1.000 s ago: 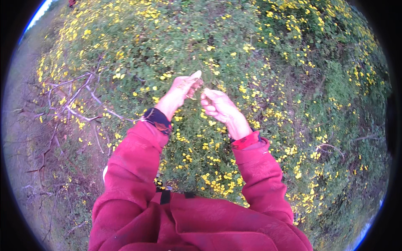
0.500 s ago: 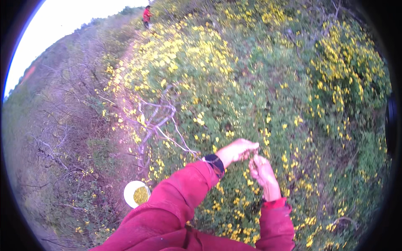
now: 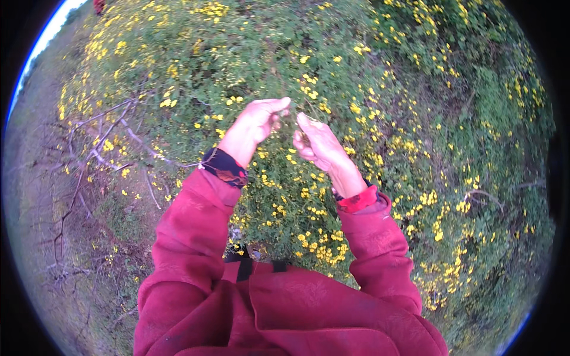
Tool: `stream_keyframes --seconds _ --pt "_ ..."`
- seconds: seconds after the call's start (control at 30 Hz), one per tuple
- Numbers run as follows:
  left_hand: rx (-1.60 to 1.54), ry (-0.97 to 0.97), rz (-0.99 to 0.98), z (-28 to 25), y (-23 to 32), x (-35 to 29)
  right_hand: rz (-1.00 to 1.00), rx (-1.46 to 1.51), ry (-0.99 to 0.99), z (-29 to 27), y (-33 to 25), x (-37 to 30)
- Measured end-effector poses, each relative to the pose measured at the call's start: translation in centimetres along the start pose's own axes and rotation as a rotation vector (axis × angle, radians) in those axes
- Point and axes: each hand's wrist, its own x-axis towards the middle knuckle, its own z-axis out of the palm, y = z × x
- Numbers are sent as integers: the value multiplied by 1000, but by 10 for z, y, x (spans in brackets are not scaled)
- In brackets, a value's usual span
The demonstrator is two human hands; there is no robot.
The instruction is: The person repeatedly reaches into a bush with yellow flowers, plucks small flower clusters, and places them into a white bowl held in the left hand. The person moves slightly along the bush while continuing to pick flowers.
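A wide outdoor slope fills the view, thick with leafy green shrubs (image 3: pixel 249 53), a thin strip of pale sky (image 3: pixel 50 35) curving along the upper left rim and a person in red (image 3: pixel 98 6) just showing at the top. At left, bare, grey, forked branches (image 3: pixel 127 130) spread out, one long limb pointing toward the dark patterned left cuff (image 3: pixel 227 168).

And here are the hands, raised at centre above the greenery! The left hand (image 3: pixel 261 121) has its thumb stretched forward, the other fingers loosely curled beneath. Facing it, the right hand (image 3: pixel 320 142) points thumb and forefinger up, its remaining fingers bent inward. A narrow gap separates them; whether either pinches a petal or stem is too small to tell.

Small, bright yellow flowers (image 3: pixel 309 86) sit just beyond the fingertips, with more below, between the deep-red cloth sleeves (image 3: pixel 380 249).
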Motion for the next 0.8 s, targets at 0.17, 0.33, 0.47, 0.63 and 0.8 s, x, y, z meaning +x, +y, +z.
stream_keyframes --seconds 0.17,0.33,0.47,0.63,0.8 --pt "-142 -171 -99 -2 1 2 -38 336 -153 -19 9 -19" --pt "3 -52 39 -6 4 -7 136 347 -14 -12 -3 -9" --pt "126 32 110 -2 2 -6 176 197 -150 -4 -14 -2" --pt "156 164 143 6 1 -12 148 155 -63 11 -14 -5" --pt "104 166 155 7 1 -8 92 331 -114 12 1 -21"
